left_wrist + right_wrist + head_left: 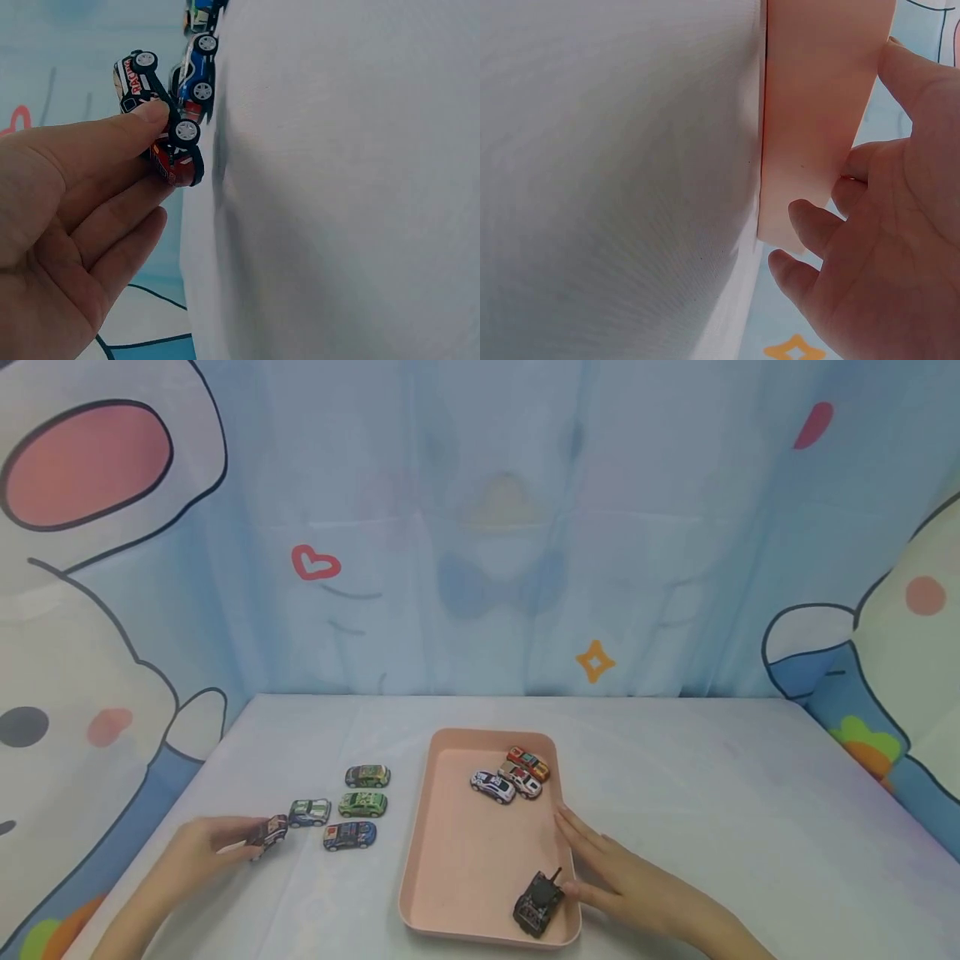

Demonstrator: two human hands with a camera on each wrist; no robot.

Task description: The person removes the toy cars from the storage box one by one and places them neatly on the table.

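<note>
My left hand (197, 853) pinches a dark toy car (268, 833) with red and white markings between thumb and fingers, left of the other cars. In the left wrist view the held car (161, 112) is tilted, its wheels showing, under the thumb of the left hand (82, 180). My right hand (648, 887) touches the right rim of the pink tray (480, 852) with fairly straight fingers. From the right wrist view, the right hand (900, 187) rests at the outside of the tray wall (810, 127).
In the tray a dark toy tank (538, 903) lies near the front right, and a white-blue car (492, 786), a white-red car (521, 779) and an orange car (528, 763) lie at the back. Between left hand and tray stand several cars, including a green one (363, 804).
</note>
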